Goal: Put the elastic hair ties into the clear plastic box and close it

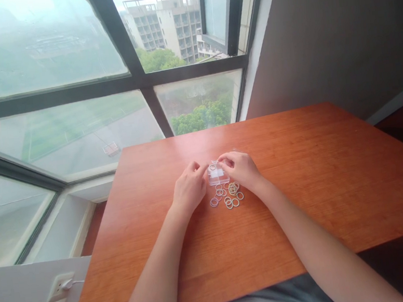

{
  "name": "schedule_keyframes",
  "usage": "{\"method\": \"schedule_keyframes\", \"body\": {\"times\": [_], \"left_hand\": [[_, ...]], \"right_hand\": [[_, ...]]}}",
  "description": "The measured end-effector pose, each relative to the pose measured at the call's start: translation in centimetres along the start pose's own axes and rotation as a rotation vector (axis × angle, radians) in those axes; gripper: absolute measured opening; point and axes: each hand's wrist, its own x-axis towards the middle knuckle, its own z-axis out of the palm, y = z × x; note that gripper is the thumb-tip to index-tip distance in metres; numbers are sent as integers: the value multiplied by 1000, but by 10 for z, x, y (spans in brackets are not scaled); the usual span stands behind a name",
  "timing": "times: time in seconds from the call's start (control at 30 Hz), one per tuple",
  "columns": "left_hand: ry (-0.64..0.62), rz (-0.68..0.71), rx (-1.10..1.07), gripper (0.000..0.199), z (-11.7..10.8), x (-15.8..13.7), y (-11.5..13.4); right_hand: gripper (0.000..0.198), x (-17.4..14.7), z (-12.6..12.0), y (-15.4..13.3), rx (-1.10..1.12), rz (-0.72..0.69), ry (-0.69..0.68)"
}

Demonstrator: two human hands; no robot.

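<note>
A small clear plastic box point(219, 180) sits on the table between my two hands. My left hand point(190, 187) is at its left side, fingers curled, the index fingertip by the back left corner. Beside that fingertip, a pale ring point(212, 167) shows in or over the box. My right hand point(240, 168) reaches over the box's right back part, thumb and fingers closed in a pinch. What either hand's fingertips hold is too small to make out. In front of the box lie several thin pale rings point(235, 202), some overlapping, and a purplish ring point(213, 202).
The reddish-brown wooden table point(334, 169) extends far to the right. Dark-framed windows point(146, 79) stand behind and to the left, and a grey wall point(305, 42) rises at the right. Wall sockets point(59, 288) with plugs are at lower left.
</note>
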Motion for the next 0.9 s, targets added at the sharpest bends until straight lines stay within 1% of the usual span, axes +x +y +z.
{"method": "schedule_keyframes", "body": {"times": [0.17, 0.33, 0.4, 0.47, 0.57, 0.63, 0.7, 0.8, 0.9], "left_hand": [[-5, 14, 10, 47, 0, -2, 1], [14, -7, 0, 37, -1, -4, -1], [19, -20, -14, 36, -1, -4, -1], [19, -28, -38, 35, 0, -4, -2], [24, -22, -104, 36, 1, -4, -4], [43, -11, -142, 38, 2, -4, -4], [74, -10, -165, 38, 0, -5, -5], [108, -28, -195, 30, -6, -7, -2], [67, 2, -189, 20, -13, -9, 3]], "right_hand": [[16, -3, -15, 2, -38, -37, -60], [17, -4, -33, 8, -100, 68, -73], [17, -5, -40, 8, -90, 72, -107], [18, -6, -47, 5, -65, 55, -198], [15, -11, -57, 0, -45, 26, -407], [12, -13, -61, -4, -46, 6, -501], [9, -16, -61, -6, -66, 7, -560], [8, -18, -57, -7, -132, 14, -599], [8, -18, -52, -6, -196, 20, -606]]}}
